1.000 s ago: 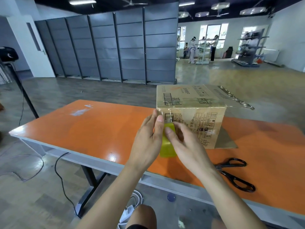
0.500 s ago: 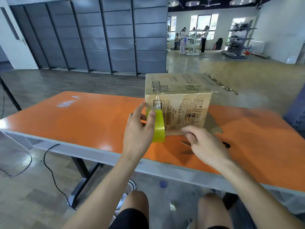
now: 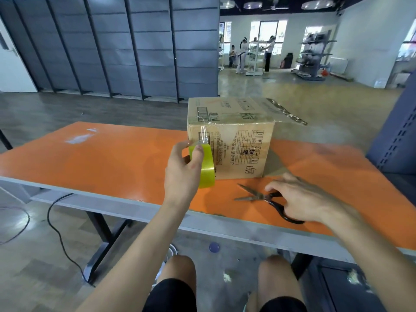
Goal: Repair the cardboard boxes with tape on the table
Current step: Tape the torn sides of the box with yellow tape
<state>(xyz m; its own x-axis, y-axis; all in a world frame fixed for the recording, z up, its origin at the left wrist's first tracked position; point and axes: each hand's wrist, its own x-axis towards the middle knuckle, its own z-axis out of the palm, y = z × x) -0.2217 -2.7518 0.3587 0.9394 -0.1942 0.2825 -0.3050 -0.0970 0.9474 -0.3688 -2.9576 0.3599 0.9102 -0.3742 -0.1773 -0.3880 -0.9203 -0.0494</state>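
A printed cardboard box (image 3: 238, 134) stands on the orange table (image 3: 112, 158), one flap open at its far right. My left hand (image 3: 182, 170) grips a yellow-green roll of clear tape (image 3: 206, 167) in front of the box's near left corner. A strip of tape runs from the roll up that corner onto the box top. My right hand (image 3: 301, 199) lies over the black handles of the scissors (image 3: 265, 199), which rest on the table with their blades apart, pointing left. Whether the fingers are round the handles is blurred.
The table's grey front edge (image 3: 225, 226) runs just in front of my knees. A dark blue perforated rack (image 3: 398, 136) stands at the right end of the table. A black cable (image 3: 58, 224) trails on the floor at the left. People stand far back.
My right hand left the tape roll, swung down to the right and came onto the scissors. My left hand kept hold of the roll by the box corner.
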